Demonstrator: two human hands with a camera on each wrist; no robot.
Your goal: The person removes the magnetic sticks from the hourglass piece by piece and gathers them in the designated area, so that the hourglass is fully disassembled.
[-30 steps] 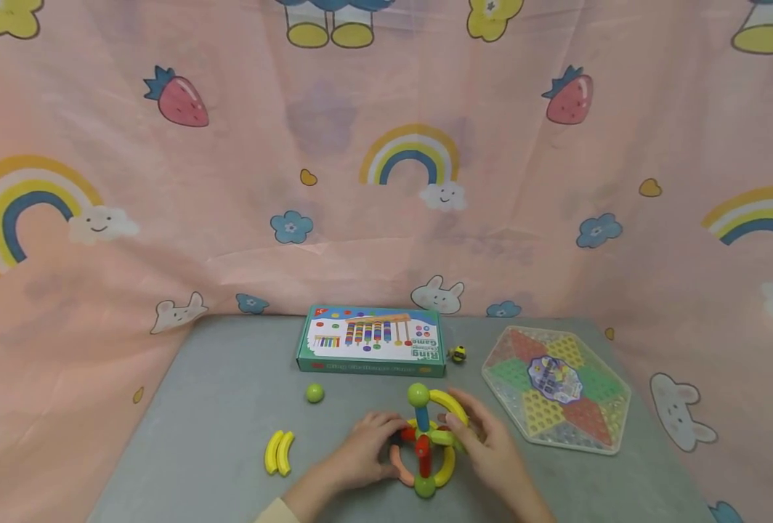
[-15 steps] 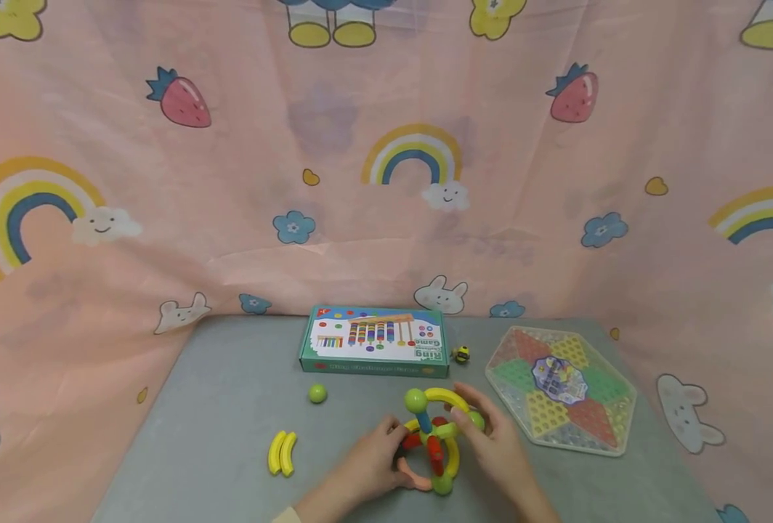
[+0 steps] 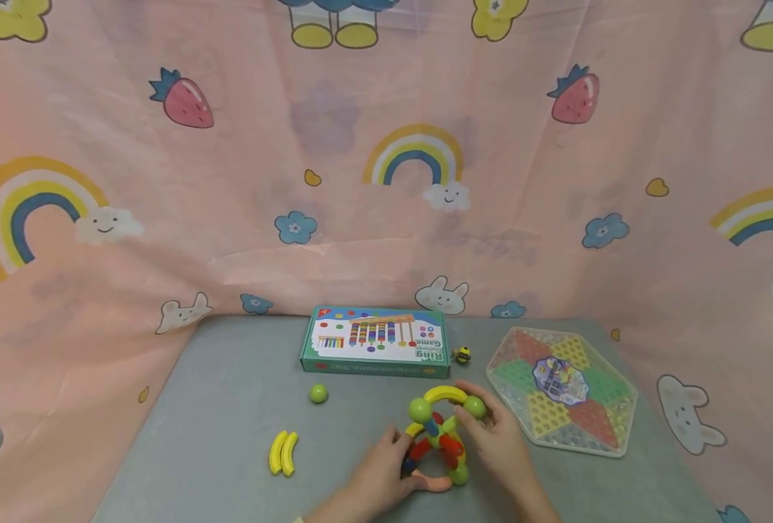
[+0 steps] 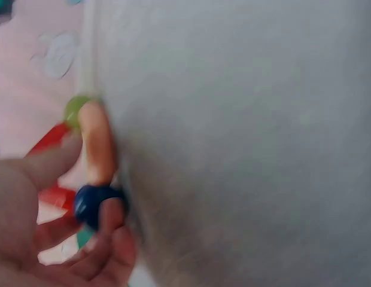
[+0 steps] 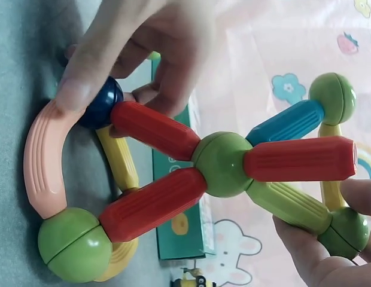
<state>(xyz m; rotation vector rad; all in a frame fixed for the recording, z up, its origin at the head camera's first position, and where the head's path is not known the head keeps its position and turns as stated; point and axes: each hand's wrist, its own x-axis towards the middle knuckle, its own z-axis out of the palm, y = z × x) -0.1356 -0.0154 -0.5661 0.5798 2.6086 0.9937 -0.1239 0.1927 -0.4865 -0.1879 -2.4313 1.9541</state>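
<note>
Both hands hold a construction of coloured magnetic sticks and balls low over the table. My left hand grips its lower left, thumb on the salmon curved stick and fingers curled round the dark blue ball. On the other side, my right hand pinches a green ball where a light green stick and a yellow curved stick meet. Three red sticks and a blue stick radiate from the central green ball. One red stick has a free end.
Two yellow curved sticks and a loose green ball lie to the left on the grey table. Behind stand a green game box and a small bee-like toy. A hexagonal board game lies at the right.
The construction has turned and tilted in both hands, its lower green ball swinging right. My left hand has shifted slightly right with it; both hands keep their hold.
</note>
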